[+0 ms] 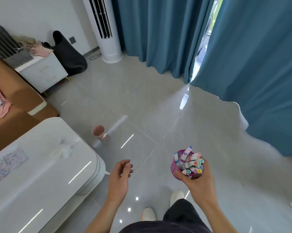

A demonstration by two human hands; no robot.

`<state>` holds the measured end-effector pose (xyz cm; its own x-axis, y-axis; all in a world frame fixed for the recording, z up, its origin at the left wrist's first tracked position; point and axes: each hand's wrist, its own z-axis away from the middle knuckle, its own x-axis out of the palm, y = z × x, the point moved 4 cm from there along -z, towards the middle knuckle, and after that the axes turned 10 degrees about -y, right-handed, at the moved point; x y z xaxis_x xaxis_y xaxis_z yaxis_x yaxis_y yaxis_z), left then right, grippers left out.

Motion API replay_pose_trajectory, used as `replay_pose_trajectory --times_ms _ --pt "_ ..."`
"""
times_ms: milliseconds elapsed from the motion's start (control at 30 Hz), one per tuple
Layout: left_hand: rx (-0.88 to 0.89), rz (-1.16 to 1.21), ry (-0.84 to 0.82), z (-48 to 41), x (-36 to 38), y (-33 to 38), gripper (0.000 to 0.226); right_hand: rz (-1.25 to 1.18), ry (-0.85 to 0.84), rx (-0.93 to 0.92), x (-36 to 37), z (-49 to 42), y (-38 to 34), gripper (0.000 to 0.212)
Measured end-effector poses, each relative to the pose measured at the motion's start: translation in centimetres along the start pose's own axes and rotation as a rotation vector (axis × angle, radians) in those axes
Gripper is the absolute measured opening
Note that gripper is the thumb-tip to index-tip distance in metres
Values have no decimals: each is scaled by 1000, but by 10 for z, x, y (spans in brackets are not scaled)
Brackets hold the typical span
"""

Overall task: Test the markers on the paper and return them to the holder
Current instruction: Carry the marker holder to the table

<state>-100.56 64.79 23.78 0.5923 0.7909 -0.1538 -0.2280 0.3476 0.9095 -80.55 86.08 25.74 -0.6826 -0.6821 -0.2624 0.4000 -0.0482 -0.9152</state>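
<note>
My right hand grips a pink mesh holder from below, held out over the floor. Several white markers with coloured caps stand packed in it, caps up. My left hand hangs empty to the left of the holder, fingers loosely curled and apart. A sheet of paper covered in coloured scribbles lies on the glossy white table at the lower left.
A small pink bin stands on the grey tiled floor beyond the table's corner. Crumpled tissue lies on the table. Blue curtains hang at the right and back, with a white tower fan and a nightstand farther off.
</note>
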Motion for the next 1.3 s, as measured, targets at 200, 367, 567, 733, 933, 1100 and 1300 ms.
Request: replay_pose_trajectory --times_ms 200,367,567,733,933,1100,1300 --pt "3 -20 44 -96 6 36 16 -10 -38 -24 13 -115 -41 75" --pt "15 -8 127 -182 17 72 15 6 -120 -68 21 -231 -74 75" --pt "3 92 253 -264 18 111 15 61 -247 -92 36 -355 -121 76" --pt "-35 171 351 -321 1 129 14 88 -329 -93 69 -433 -160 74" --pt "-77 229 440 -407 -50 141 14 114 -429 -125 148 -520 -202 76" --pt "-73 290 514 -487 -117 158 14 144 -505 -145 233 -590 -247 75" --pt "-68 348 559 -565 -197 189 16 197 -591 -179 331 -653 -302 82"
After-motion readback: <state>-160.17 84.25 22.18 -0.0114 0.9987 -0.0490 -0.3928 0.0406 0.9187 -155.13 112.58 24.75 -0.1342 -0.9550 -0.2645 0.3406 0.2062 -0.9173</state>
